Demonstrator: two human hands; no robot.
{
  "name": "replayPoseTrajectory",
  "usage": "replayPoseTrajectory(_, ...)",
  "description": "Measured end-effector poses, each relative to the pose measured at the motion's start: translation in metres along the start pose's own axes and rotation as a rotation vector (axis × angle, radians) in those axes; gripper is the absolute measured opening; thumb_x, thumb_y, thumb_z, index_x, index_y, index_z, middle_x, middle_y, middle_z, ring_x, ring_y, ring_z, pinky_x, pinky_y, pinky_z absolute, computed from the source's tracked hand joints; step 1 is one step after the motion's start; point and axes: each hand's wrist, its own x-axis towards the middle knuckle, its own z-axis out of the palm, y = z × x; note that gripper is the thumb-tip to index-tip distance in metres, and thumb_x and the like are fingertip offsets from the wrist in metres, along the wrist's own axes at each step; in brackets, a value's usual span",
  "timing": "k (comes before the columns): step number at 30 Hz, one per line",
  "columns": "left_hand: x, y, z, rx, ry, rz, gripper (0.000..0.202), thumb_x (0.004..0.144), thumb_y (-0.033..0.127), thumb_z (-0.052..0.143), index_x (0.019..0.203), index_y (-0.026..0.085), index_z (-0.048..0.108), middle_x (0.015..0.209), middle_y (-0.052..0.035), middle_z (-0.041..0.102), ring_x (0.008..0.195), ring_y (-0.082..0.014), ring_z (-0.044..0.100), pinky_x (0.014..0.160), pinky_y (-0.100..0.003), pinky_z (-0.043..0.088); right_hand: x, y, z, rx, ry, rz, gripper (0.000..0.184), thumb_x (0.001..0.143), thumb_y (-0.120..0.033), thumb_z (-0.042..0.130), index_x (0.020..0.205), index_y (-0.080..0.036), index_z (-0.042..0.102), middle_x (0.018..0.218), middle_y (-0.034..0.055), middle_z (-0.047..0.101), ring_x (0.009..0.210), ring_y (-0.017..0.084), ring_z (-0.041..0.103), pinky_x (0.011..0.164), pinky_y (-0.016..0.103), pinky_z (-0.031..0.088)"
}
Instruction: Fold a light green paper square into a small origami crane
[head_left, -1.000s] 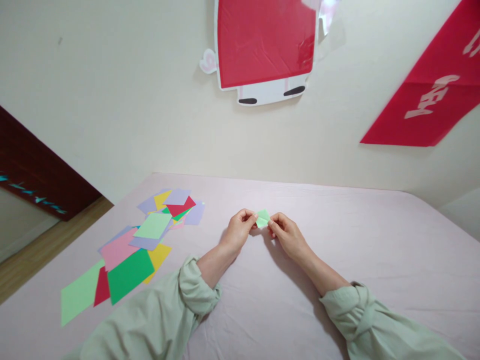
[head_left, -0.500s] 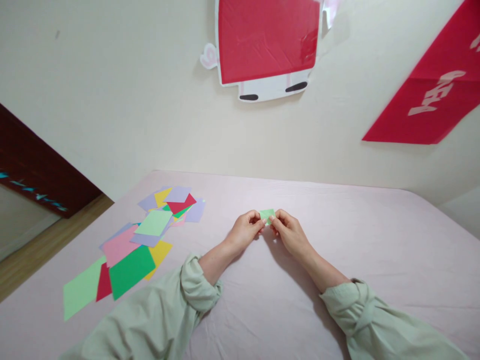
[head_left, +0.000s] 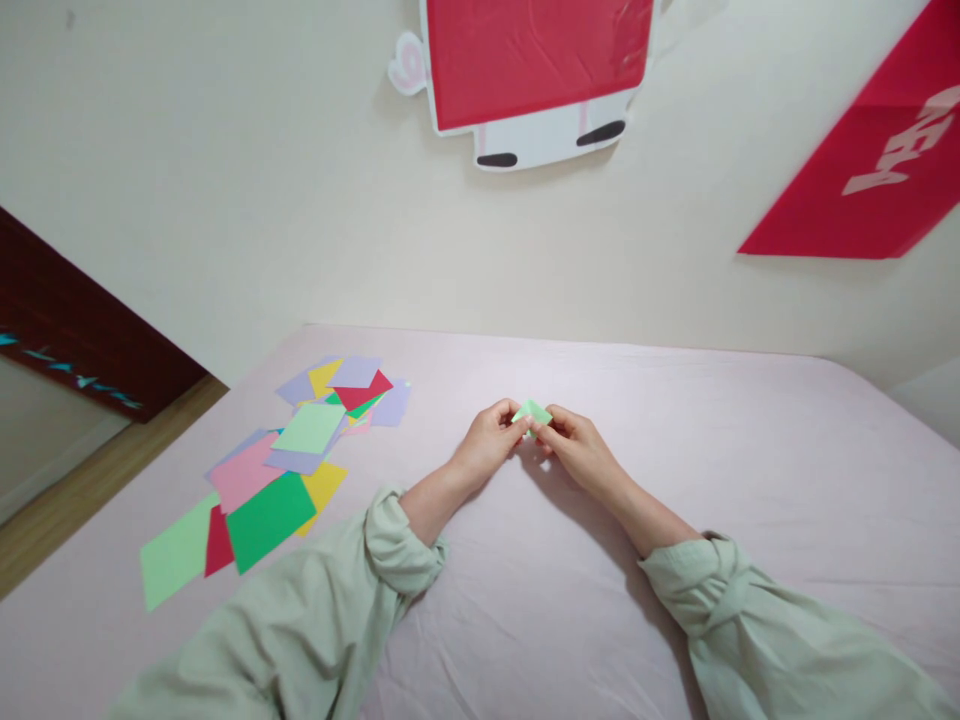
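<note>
A small folded piece of light green paper (head_left: pixel 532 411) is held up between my two hands, just above the cloth-covered table. My left hand (head_left: pixel 489 440) pinches its left side between thumb and fingers. On the other side, my right hand (head_left: pixel 577 446) grips the right edge, its thumb close to the left one. The paper shows a pointed top and creased faces; its lower part is hidden by my thumbs.
Loose coloured paper sheets (head_left: pixel 271 522) lie overlapping on the left of the table (head_left: pixel 600 620), in green, pink, red, yellow and purple. Behind the table rises a pale wall (head_left: pixel 315 180) with a red-and-white cutout (head_left: pixel 540 60) and a red banner (head_left: pixel 847 190).
The green paper has gone from a flat-looking square to a pointed, opened-out shape. My hands have drawn slightly closer together, and the view has tilted down a little.
</note>
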Motion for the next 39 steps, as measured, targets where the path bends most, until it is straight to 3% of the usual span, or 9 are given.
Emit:
replayPoseTrajectory(9, 0.000, 0.004, 0.000, -0.040, -0.032, -0.008, 0.037, 0.073, 0.049, 0.069, 0.071, 0.016, 0.052, 0.059, 0.0055, 0.045, 0.053, -0.0077, 0.039, 0.053, -0.022, 0.030, 0.002, 0.000, 0.000, -0.001, 0.038, 0.006, 0.050, 0.090, -0.058, 0.041, 0.058, -0.021, 0.049, 0.051, -0.0022, 0.047, 0.050, 0.013, 0.044, 0.052, 0.027, 0.034)
replayPoseTrajectory(17, 0.001, 0.004, 0.001, -0.137, 0.076, -0.054, 0.033, 0.069, 0.043, 0.071, 0.071, 0.017, 0.052, 0.067, 0.0028, 0.053, 0.062, -0.0091, 0.048, 0.060, -0.021, 0.036, 0.003, 0.001, 0.003, 0.082, 0.044, -0.017, 0.030, 0.082, -0.046, 0.057, 0.069, -0.021, 0.048, 0.057, -0.0045, 0.050, 0.053, 0.012, 0.046, 0.054, 0.025, 0.037)
replayPoseTrajectory(23, -0.001, 0.009, 0.003, -0.028, -0.007, -0.025, 0.030, 0.068, 0.040, 0.071, 0.067, 0.017, 0.052, 0.059, 0.0051, 0.048, 0.056, -0.0083, 0.042, 0.055, -0.021, 0.032, 0.007, 0.007, -0.004, 0.103, 0.137, 0.004, 0.025, 0.081, -0.044, 0.055, 0.072, -0.021, 0.049, 0.055, -0.0038, 0.053, 0.052, 0.013, 0.049, 0.054, 0.026, 0.040)
replayPoseTrajectory(31, -0.001, 0.005, 0.002, -0.020, 0.041, -0.001, 0.029, 0.075, 0.042, 0.066, 0.069, 0.016, 0.056, 0.059, 0.0035, 0.049, 0.057, -0.0092, 0.042, 0.054, -0.021, 0.032, 0.005, 0.002, -0.005, 0.115, 0.061, -0.003, 0.025, 0.079, -0.044, 0.060, 0.076, -0.021, 0.051, 0.059, -0.0031, 0.057, 0.054, 0.012, 0.051, 0.055, 0.025, 0.041)
replayPoseTrajectory(39, 0.002, -0.001, 0.001, -0.017, 0.037, -0.023, 0.031, 0.073, 0.046, 0.068, 0.074, 0.015, 0.063, 0.063, 0.0014, 0.054, 0.058, -0.0102, 0.045, 0.054, -0.021, 0.032, 0.009, -0.001, -0.010, 0.163, 0.110, 0.027, 0.033, 0.080, -0.051, 0.057, 0.067, -0.021, 0.053, 0.057, -0.0025, 0.054, 0.054, 0.013, 0.049, 0.056, 0.026, 0.041)
